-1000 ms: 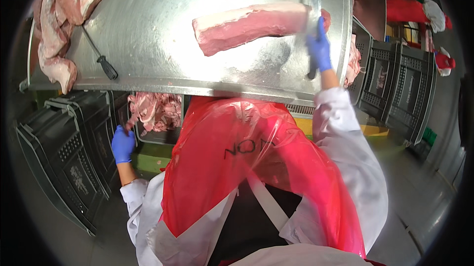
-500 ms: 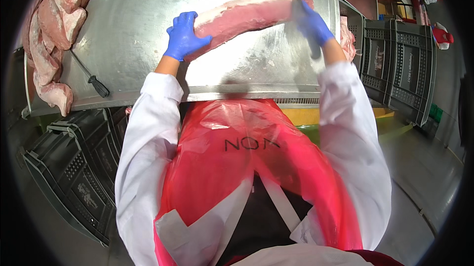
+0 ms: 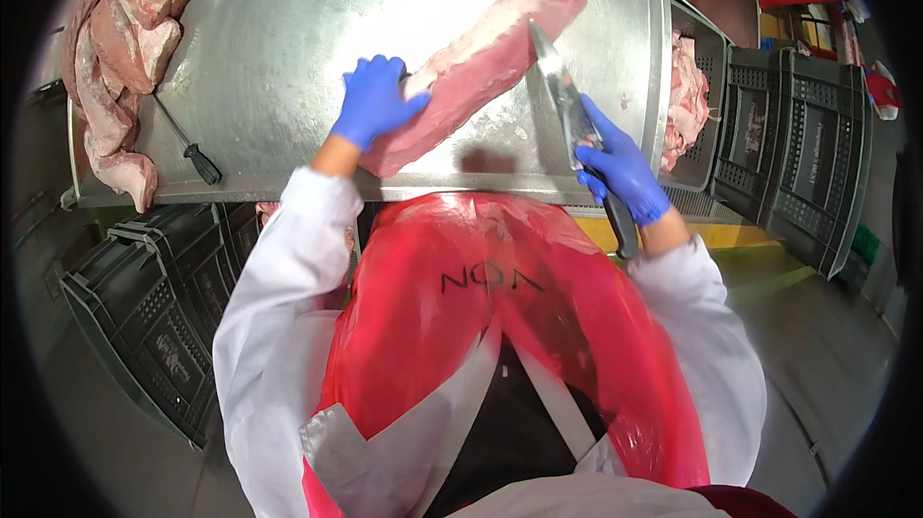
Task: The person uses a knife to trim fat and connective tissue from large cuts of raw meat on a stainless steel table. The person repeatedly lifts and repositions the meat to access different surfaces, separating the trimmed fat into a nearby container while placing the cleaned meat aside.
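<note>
A long boneless loin of meat [image 3: 481, 71], pink with a pale fat strip along its upper side, lies slantwise on the steel table. Its far end points up and to the right. Near its lower left end, my blue-gloved left hand [image 3: 377, 102] grips the loin, with the thumb laid over the meat. My right hand [image 3: 620, 167], also gloved in blue, is closed around the black handle of a knife [image 3: 562, 85]. The blade points away from me and slightly left, its tip at the loin's right edge.
Several meat pieces [image 3: 120, 37] are heaped along the table's left side, beside a sharpening steel [image 3: 187, 141] with a black handle. Right of the steel table [image 3: 279, 47], a crate holds meat trimmings [image 3: 685, 100]. Dark crates stand at right [image 3: 803, 152] and lower left [image 3: 144, 326].
The loin has turned, its right end swinging away from me and its left end coming nearer. My right hand has drawn the knife back from across the loin's right end.
</note>
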The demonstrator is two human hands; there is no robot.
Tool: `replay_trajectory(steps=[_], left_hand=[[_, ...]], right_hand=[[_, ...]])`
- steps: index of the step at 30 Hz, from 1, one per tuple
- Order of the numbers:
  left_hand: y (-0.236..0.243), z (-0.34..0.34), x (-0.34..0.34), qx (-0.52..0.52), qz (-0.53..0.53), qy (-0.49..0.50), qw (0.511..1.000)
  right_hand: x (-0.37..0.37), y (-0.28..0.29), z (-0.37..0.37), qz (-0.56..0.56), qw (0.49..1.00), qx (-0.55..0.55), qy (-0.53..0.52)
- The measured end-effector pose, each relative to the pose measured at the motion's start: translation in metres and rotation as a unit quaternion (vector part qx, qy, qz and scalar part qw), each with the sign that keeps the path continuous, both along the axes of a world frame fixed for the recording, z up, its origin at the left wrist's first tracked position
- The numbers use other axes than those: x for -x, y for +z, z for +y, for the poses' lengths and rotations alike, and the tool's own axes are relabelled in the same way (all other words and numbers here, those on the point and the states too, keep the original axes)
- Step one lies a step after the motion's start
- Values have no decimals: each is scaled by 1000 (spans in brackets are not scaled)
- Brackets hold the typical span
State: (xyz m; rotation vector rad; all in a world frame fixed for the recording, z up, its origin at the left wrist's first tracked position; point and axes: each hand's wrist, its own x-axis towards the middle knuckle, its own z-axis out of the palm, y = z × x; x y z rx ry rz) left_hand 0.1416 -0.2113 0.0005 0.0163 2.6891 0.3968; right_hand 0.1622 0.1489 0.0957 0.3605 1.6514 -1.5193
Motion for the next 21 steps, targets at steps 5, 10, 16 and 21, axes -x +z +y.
replay_trajectory(steps=[5, 10, 16, 21], left_hand=[[4, 124, 117, -154, 95, 68, 981], [-29, 109, 173, -210, -30, 67, 975], [-55, 117, 164, -314, 70, 160, 933], [-44, 110, 158, -248, 85, 156, 952]], right_hand=[[49, -17, 34, 126, 985, -33, -113], [93, -65, 20, 192, 971, -20, -138], [166, -126, -43, 220, 974, -36, 24], [141, -93, -12, 198, 947, -49, 249]])
